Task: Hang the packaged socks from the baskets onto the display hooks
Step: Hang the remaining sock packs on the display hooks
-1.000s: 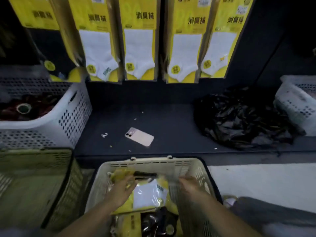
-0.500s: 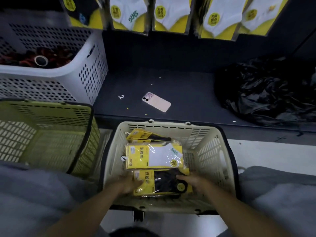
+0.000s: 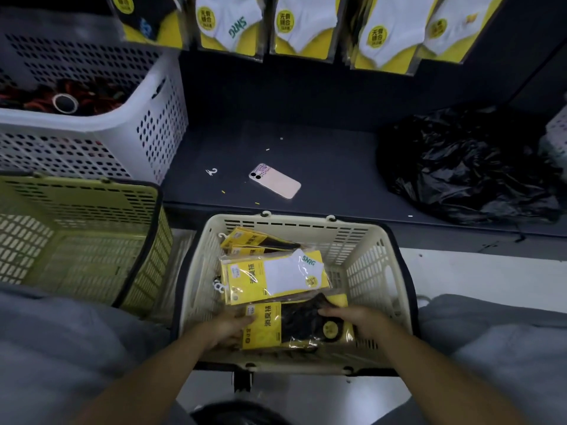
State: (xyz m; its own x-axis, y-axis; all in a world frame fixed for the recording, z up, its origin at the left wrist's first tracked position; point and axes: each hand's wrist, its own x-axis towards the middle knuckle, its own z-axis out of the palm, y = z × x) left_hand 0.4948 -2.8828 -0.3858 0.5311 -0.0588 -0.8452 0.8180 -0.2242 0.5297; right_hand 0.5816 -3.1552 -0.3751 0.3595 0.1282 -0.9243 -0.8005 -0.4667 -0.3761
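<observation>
The black-sock pack (image 3: 302, 322) is held by its two ends, low in the near part of the cream basket (image 3: 372, 273). The left hand (image 3: 228, 328) is curled round the pack's yellow left end, the thumb laid on top and the fingers tucked beneath. The right hand (image 3: 359, 323) is closed over the right end, its fingers bent down onto the clear wrapper. Whether the pack is lifted clear of the basket floor cannot be told.

Just behind it the white-sock pack (image 3: 277, 279) lies flat, its near edge touching the black-sock pack, and more yellow packs (image 3: 245, 237) are seen at the far wall. A green basket (image 3: 76, 191) stands just beside the cream one on the left. On the dark shelf (image 3: 337, 148) beyond, a pink phone (image 3: 274, 180) and a black plastic bag (image 3: 469, 170) are seen well apart, and the lower ends of the hanging packs (image 3: 230, 23) show along the top.

A second ago both hands were on the white-sock pack, held up at the far end of the basket; that pack has since been laid down and the black-sock one taken. Against the half-second frame the grip and the pack's place are almost unchanged
</observation>
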